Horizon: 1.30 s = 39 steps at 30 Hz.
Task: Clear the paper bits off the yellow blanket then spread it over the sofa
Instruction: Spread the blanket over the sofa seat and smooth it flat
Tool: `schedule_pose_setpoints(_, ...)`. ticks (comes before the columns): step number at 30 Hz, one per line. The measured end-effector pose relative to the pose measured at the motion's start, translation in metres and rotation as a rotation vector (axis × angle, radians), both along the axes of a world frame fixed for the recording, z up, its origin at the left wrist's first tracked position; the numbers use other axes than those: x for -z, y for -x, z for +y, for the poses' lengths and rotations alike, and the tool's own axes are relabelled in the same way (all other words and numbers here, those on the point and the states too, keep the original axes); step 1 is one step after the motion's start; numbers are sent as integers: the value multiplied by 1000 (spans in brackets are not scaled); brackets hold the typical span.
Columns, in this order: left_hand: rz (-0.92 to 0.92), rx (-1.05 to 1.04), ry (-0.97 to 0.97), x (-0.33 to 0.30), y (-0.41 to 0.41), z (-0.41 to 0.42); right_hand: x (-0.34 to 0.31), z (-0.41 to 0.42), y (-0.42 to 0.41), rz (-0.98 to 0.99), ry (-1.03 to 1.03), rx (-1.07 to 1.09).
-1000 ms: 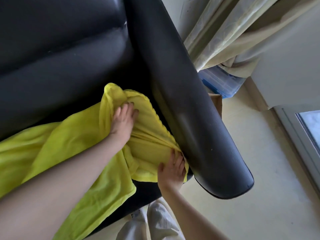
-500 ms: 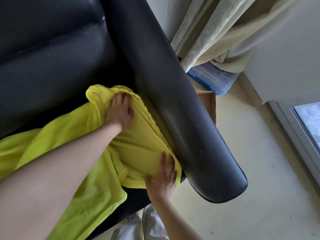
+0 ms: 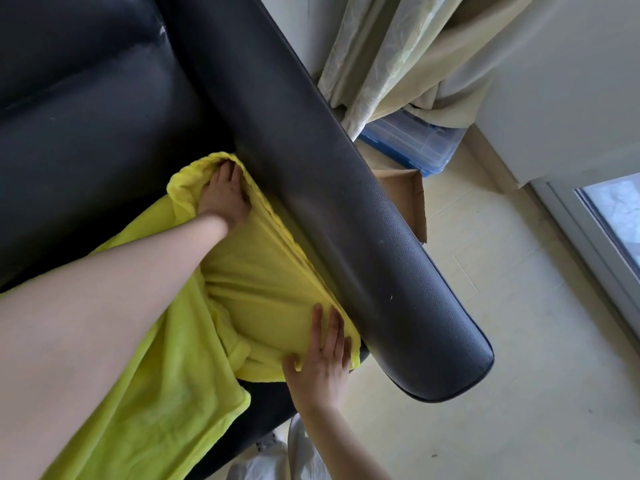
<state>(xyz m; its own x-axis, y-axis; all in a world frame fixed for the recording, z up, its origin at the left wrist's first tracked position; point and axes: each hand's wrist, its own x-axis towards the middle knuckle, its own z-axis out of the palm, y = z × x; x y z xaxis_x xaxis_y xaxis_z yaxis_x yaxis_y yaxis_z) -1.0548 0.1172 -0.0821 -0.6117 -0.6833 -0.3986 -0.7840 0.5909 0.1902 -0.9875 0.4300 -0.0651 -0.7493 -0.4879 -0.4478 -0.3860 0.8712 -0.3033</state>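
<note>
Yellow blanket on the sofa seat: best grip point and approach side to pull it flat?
Pinch the yellow blanket at its loose front edge near the right hand, coming from the seat front. That hem hangs free off the cushion, while the side along the sofa armrest is tucked tight, and the left hand already pins the far corner.

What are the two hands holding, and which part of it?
Neither hand grips anything. The left hand presses the yellow blanket at its far corner; the right hand presses its near edge beside the armrest.

Black sofa [image 3: 104, 109] seat carries rumpled yellow blanket [image 3: 263, 292]; edge against armrest [image 3: 346, 216]
</note>
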Motion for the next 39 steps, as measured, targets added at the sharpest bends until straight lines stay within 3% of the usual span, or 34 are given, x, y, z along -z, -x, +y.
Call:
schedule_pose_setpoints(6,-84,63,-16,-1,1,-9,9,9,0,98,6,-91)
schedule_pose_setpoints(11,-47,-96,101,-24,10,24,6,4,-1,188,-3,-85)
schedule_pose_setpoints(14,76,-233,118,-40,5,68,7,0,1,200,5,-67)
schedule_pose_setpoints(19,395,-323,-20,-61,-46,157,1,3,9,308,63,-127)
schedule_pose_setpoints(23,497,-371,-53,-77,-111,217,-13,14,5,347,93,-126)
schedule_pose_setpoints(25,461,-420,-75,-80,-144,241,-22,21,-3,188,107,-36)
schedule_pose_setpoints(28,289,-493,-153,-77,-190,272,-30,30,-18,-281,-4,186)
schedule_pose_setpoints(30,141,-469,-186,-72,-218,285,-35,36,-26,-547,-61,292)
schedule_pose_setpoints(33,-46,-358,-119,-63,-246,292,-39,42,-31,-894,10,586)
schedule_pose_setpoints(37,-106,-191,53,-48,-251,278,-37,36,-21,-1093,202,1021)
schedule_pose_setpoints(39,-120,-93,119,-42,-249,268,-35,29,-19,-1126,270,1123)
